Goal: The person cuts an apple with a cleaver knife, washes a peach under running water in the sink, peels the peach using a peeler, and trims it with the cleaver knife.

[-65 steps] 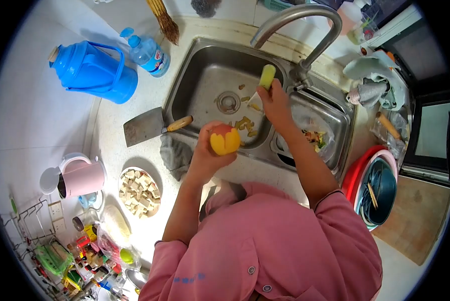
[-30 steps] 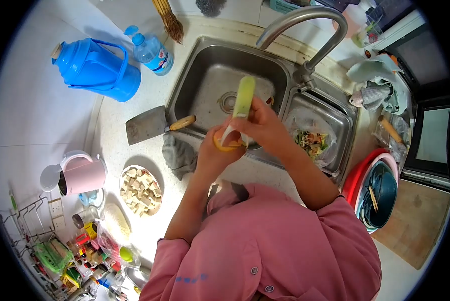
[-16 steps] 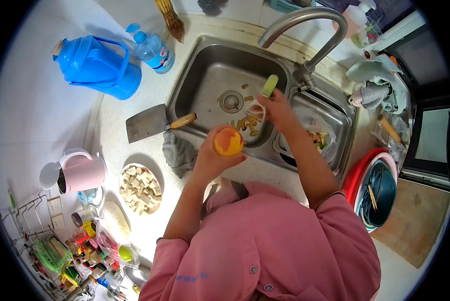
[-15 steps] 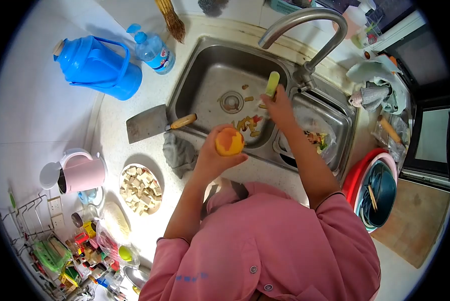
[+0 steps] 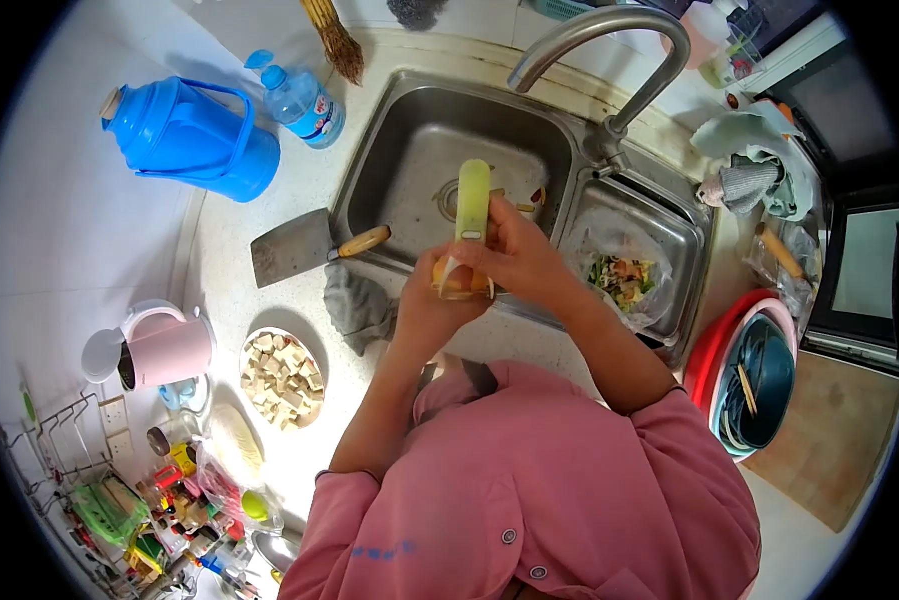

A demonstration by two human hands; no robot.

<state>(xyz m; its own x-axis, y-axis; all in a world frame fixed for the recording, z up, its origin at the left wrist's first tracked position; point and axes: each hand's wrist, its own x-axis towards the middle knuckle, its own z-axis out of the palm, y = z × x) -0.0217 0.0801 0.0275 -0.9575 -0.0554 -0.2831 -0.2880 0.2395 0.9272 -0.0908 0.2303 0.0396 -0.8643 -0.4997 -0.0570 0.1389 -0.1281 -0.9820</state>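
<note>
My left hand (image 5: 432,312) is wrapped around a round orange-yellow fruit (image 5: 461,286), held over the sink's front edge. Part of its skin was off in the earlier view; both hands hide much of it here. In my right hand (image 5: 525,258) is a peeler with a light green handle (image 5: 473,195), which points toward the back of the sink. The peeler's head lies against the fruit, and its blade is mostly covered. Below, a few peel scraps (image 5: 538,196) lie in the large basin (image 5: 509,150) near the drain; my hands block the rest.
A cleaver (image 5: 294,247), a grey cloth (image 5: 357,305) and a bowl of pale cubes (image 5: 281,380) sit left of my hands. The smaller basin holds a bag of scraps (image 5: 621,282). The faucet (image 5: 637,105) arches behind; stacked basins (image 5: 704,370) stand right.
My right hand has brought the peeler left and down from over the basin onto the fruit. My left hand has stayed in nearly the same place, still holding the fruit.
</note>
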